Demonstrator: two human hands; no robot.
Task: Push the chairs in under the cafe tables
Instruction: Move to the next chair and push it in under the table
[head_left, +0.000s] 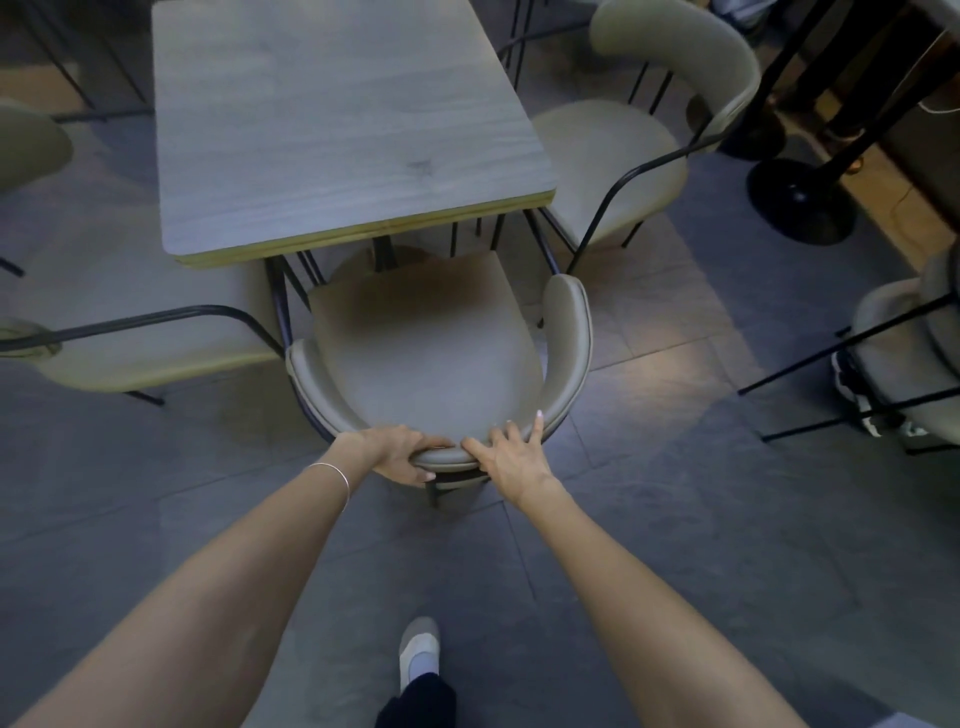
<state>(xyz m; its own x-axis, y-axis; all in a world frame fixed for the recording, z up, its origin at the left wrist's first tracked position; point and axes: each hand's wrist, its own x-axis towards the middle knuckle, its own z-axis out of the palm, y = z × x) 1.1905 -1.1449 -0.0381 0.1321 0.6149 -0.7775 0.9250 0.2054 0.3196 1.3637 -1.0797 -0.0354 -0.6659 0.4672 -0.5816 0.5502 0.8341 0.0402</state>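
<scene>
A beige padded chair (431, 358) with a curved backrest and black metal legs stands at the near end of a grey wood-grain cafe table (332, 119). The front of its seat sits just under the table's edge. My left hand (400, 452) grips the rear of the backrest, fingers over the top and thumb beneath. Beside it, my right hand (511, 457) holds the same backrest, with fingers spread along the rim.
A second beige chair (613, 156) stands at the table's right side, a third (130, 343) at its left. Another chair (914, 353) is at the far right. Black round table bases (800, 202) stand upper right. My shoe (418, 649) is on the grey tiled floor.
</scene>
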